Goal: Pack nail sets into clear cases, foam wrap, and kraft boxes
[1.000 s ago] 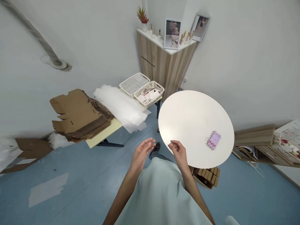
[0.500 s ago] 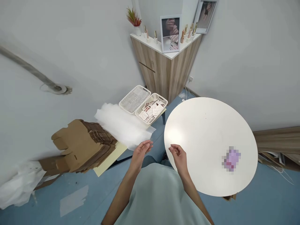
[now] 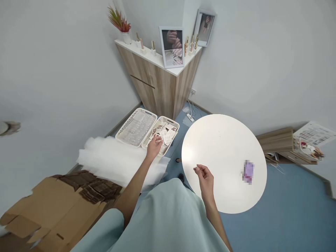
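My left hand [image 3: 154, 147] reaches over the near side of a white perforated basket [image 3: 165, 152] of small printed cards [image 3: 168, 135]. Its fingers are stretched forward and slightly bent, with nothing visible in them; contact with the cards cannot be made out. Over the left part of a round white table [image 3: 223, 140], my right hand [image 3: 205, 180] hovers with fingers curled and the thumb against the index finger. No object shows in it. On the table's right part lies a small purple item [image 3: 248, 172], blurred by pixels.
A second white basket [image 3: 136, 127] holds clear packets. White foam sheets [image 3: 118, 159] lie nearer, beside flattened brown cardboard boxes [image 3: 57, 203]. A wooden corner cabinet [image 3: 160, 84] bears picture frames, bottles and a plant. A power strip [image 3: 190, 117] lies on the floor; a low shelf [image 3: 278, 140] stands right.
My left hand has moved forward from in front of my body to above the card basket. My right hand stays near the table's left side. The view has shifted and come closer to the baskets.
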The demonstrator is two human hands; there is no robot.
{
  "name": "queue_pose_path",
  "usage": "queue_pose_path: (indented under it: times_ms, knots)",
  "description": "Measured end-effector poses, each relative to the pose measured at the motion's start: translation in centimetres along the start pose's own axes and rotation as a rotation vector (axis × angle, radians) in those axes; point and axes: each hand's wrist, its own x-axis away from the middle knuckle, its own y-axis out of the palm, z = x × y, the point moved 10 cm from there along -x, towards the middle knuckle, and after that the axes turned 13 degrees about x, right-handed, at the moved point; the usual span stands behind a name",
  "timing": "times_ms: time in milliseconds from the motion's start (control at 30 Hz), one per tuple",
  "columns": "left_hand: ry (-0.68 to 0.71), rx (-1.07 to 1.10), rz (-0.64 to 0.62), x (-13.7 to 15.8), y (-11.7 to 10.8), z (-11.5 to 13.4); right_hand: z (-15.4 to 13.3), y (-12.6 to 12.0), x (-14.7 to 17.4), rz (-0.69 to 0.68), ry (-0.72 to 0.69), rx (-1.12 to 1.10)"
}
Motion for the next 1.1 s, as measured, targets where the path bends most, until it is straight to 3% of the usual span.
queue_pose_path:
  times_ms: [133,267,433,667,767,900,1000,1100]
  knots:
    - [0.162,-0.354,-0.101,-6.4,1.4,1.3,-0.5,1.6,2.1,0.097,0.032,-0.022]
    - [0.322,-0.674,-0.272,-10.3,4.9,1.7,-0.3,2.8,4.2,0.171,0.084,-0.043]
    - [0.414,-0.894,-0.510,-12.8,9.5,0.4,0.1,1.7,6.6,0.322,0.111,-0.048]
    - [0.415,-0.955,-0.535,-14.5,10.6,-0.1,1.3,0.3,9.1,0.416,0.151,-0.048]
    - [0.418,-0.912,-0.474,-15.0,10.1,0.8,1.6,0.2,9.0,0.400,0.150,-0.051]
    - [0.458,-0.682,-0.298,-13.8,8.3,4.1,1.6,-0.2,7.4,0.344,0.105,-0.044]
    - [0.399,-0.430,-0.196,-10.8,6.7,5.7,1.4,-0.4,5.5,0.265,0.054,-0.063]
    - [0.235,-0.081,-0.209,-6.2,6.7,5.4,1.3,-0.7,3.3,0.176,-0.007,-0.076]
